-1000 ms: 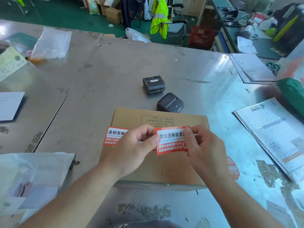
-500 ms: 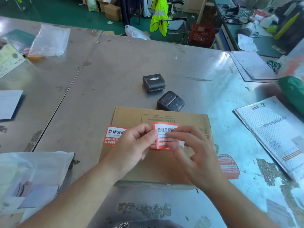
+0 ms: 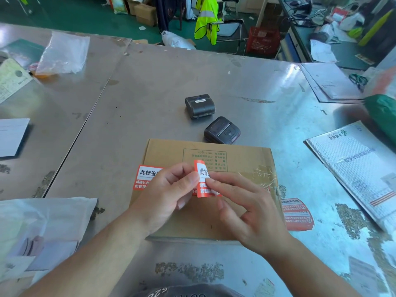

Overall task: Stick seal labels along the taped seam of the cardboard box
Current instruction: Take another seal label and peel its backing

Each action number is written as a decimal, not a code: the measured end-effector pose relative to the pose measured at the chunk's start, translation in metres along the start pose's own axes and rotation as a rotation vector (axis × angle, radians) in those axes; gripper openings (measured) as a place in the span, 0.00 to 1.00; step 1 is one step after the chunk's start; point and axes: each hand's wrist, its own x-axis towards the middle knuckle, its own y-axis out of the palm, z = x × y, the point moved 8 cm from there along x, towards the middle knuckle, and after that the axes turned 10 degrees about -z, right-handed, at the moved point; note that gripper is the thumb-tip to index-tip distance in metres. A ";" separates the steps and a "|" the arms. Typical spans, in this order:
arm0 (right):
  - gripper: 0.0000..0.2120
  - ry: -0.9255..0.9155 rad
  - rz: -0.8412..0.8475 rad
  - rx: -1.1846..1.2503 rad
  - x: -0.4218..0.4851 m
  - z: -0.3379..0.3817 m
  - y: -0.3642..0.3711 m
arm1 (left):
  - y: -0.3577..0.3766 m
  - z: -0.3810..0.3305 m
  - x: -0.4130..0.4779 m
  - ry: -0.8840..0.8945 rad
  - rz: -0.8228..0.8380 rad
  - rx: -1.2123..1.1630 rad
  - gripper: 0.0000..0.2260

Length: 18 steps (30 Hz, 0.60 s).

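Observation:
A flat brown cardboard box (image 3: 242, 159) lies on the metal table in front of me, with clear tape along its right part. One red-and-white seal label (image 3: 144, 175) is stuck at the box's left edge. Above the box's middle, my left hand (image 3: 169, 196) pinches a second red-and-white seal label (image 3: 202, 179) by its left side. My right hand (image 3: 246, 209) has its fingertips on the same label's right side, covering most of it. A third label (image 3: 296, 215) lies on the table by the box's right edge.
Two small black label printers (image 3: 199, 105) (image 3: 221, 130) sit just beyond the box. A white padded mailer (image 3: 362, 168) lies at the right, plastic bags (image 3: 34, 228) at the near left, papers (image 3: 11, 136) at the far left. The table seam (image 3: 85, 125) runs diagonally.
My right hand has slid leftward over the label, and the visible part of the label has narrowed to a strip near my left thumb. The box has not moved.

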 end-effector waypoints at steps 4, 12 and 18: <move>0.18 -0.022 0.005 0.000 0.001 0.003 0.001 | 0.001 0.000 -0.001 -0.002 0.025 -0.023 0.25; 0.18 -0.066 0.017 0.038 0.002 0.007 0.001 | 0.001 0.000 -0.002 0.000 0.031 -0.046 0.20; 0.19 -0.077 0.045 0.063 0.002 0.009 0.002 | -0.001 0.003 -0.001 -0.002 0.024 -0.044 0.22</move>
